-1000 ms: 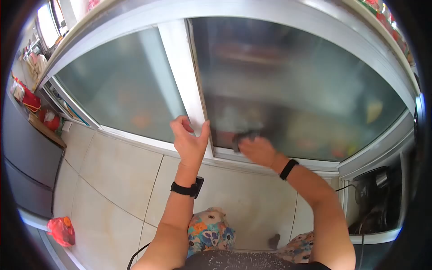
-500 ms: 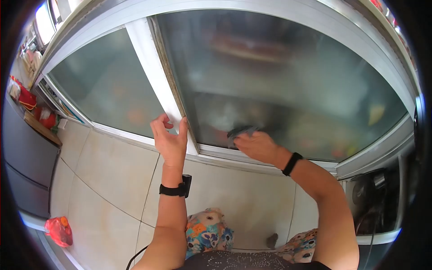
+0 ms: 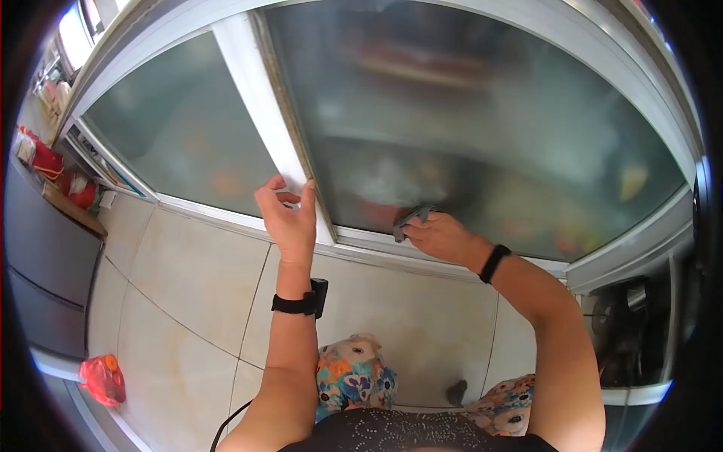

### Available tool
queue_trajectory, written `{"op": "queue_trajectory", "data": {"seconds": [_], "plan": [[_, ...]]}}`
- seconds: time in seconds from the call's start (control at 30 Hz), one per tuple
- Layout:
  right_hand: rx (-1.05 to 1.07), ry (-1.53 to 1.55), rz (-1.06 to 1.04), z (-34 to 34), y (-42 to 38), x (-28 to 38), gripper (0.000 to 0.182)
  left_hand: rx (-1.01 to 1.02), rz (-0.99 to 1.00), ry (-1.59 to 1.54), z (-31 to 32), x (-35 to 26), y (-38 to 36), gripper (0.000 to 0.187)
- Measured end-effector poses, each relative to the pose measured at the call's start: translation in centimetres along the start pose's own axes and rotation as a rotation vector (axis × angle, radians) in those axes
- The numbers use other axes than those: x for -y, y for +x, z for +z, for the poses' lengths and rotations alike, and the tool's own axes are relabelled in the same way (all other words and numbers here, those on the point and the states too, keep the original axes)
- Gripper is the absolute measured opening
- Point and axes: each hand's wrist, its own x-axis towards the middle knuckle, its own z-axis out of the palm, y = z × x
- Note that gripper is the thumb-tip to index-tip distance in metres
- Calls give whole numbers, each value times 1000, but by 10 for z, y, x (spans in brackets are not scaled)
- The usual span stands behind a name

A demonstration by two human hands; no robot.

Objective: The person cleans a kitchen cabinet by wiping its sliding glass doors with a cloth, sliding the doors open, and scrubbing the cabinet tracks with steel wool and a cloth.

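My right hand (image 3: 443,238) is closed on a dark grey cloth (image 3: 413,220), crumpled under the fingertips and pressed to the lower part of the large frosted glass panel (image 3: 482,143). To its left, my left hand (image 3: 288,218) grips the white door frame (image 3: 260,98) low down, thumb at the frame's right edge and curled fingers at its left side. Blurred shapes show behind the frosted glass. A second, smaller frosted panel (image 3: 177,128) lies left of the frame.
Beige floor tiles (image 3: 188,279) stretch below the cabinet. A small dark clump (image 3: 456,392) lies on the floor near my knees. A red plastic bag (image 3: 102,380) hangs at lower left, below a grey cabinet (image 3: 49,248). A dark appliance (image 3: 629,324) stands at right.
My right hand and the cloth have shifted slightly right along the glass, and the cloth's shape has changed. My left hand stays on the frame. The view has tilted a little.
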Motion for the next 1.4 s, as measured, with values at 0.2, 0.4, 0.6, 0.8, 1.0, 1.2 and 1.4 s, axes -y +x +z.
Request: {"op": "queue_trajectory", "data": {"seconds": [0.2,0.4,0.6,0.8,1.0,1.2,1.4], "plan": [[-682,-188,414,-136,74,-103,20,1,-32,-55,0,0,-3,42],[-514,23,365,-56,126,-52,39,-7,-68,-72,-1,-2,-3,39],[115,103,38,24,32,26,27,29,-68,-62,1,0,-3,42],[-712,-114,377,-149,98,-110,24,6,-48,-39,2,-12,-4,43],[-820,-160,400,-123,150,-104,26,-2,-18,1,1,0,-3,43],[-303,-46,302,-58,20,-39,23,8,-108,-1,-1,8,-2,46],[-240,-149,589,-65,-166,-17,17,27,-169,7,5,23,1,44]]}}
